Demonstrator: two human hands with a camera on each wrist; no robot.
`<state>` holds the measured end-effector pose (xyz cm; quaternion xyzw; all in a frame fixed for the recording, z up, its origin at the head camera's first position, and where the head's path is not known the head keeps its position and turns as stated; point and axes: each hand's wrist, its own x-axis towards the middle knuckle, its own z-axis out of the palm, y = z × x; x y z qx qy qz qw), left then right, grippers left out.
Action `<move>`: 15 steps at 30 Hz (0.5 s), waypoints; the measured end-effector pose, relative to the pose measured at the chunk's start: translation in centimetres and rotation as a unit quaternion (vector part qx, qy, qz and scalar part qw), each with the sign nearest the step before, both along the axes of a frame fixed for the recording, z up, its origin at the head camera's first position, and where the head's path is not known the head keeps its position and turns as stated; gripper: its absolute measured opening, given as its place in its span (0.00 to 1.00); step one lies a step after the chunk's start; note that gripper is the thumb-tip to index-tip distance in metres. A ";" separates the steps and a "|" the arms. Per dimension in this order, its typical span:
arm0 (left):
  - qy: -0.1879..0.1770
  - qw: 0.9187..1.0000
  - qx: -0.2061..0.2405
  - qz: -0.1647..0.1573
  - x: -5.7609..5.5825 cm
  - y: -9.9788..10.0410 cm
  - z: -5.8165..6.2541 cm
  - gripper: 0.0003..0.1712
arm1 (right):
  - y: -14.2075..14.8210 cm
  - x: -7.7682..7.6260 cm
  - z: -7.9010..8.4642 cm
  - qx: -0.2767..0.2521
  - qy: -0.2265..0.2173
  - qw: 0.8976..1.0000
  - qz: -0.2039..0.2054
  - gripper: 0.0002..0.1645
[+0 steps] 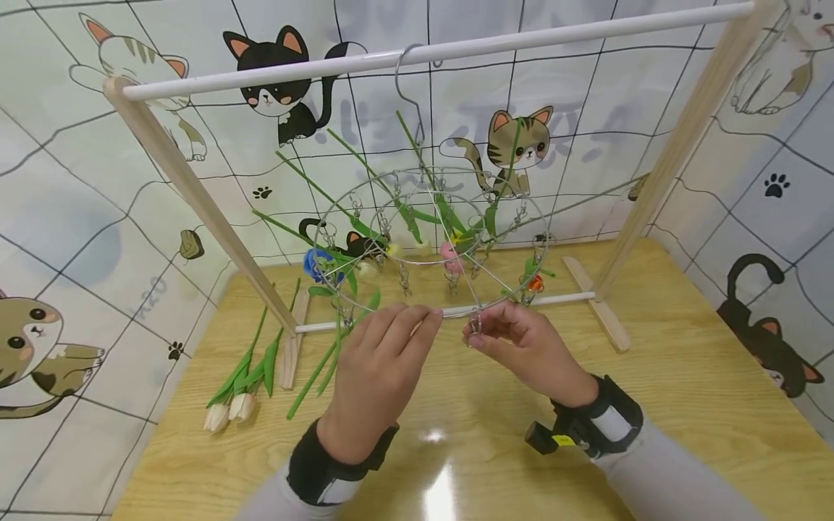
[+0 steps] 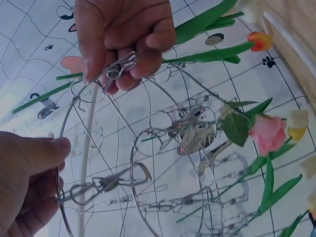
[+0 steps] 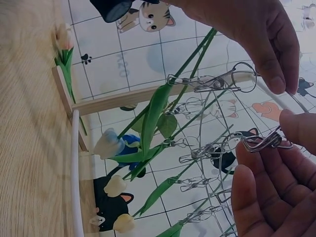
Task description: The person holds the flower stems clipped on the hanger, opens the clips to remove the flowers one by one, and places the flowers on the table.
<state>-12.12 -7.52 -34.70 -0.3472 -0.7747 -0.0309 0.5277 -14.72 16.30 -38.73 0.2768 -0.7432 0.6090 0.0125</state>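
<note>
A round wire clip hanger (image 1: pixel 423 263) hangs from the rack by its hook (image 1: pixel 399 79), with metal clips all round its two rings. My left hand (image 1: pixel 384 362) pinches the outer ring at the near side between thumb and fingers. Just to the right, my right hand (image 1: pixel 521 347) holds a metal clip (image 3: pixel 269 140) that dangles from the same ring; its jaws have no flower in them. Flowers hang head-down from other clips: a pink rose (image 2: pixel 269 133), a blue flower (image 1: pixel 318 264), an orange-red tulip (image 1: pixel 536 283) and several pale ones.
The rack has a white top bar (image 1: pixel 586 30), wooden posts (image 1: pixel 202 202) and a low white crossbar (image 1: pixel 560 299). Two white tulips (image 1: pixel 242 407) lie on the wooden table (image 1: pixel 684 405) at left, near the rack's foot. A cat-patterned wall covering stands close behind.
</note>
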 end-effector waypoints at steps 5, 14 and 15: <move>0.010 1.000 -0.011 -0.001 -0.3 -0.6 0.0 0.11 | -0.2 0.0 0.0 0.001 0.007 1.000 -0.001 0.07; 0.006 1.000 -0.017 0.004 -0.6 -1.3 -0.3 0.12 | 0.4 -0.1 0.5 0.049 0.013 0.998 0.022 0.09; 0.005 1.000 -0.015 0.003 -0.7 -1.3 -0.3 0.12 | 0.7 -0.1 0.8 0.072 0.013 0.997 0.026 0.10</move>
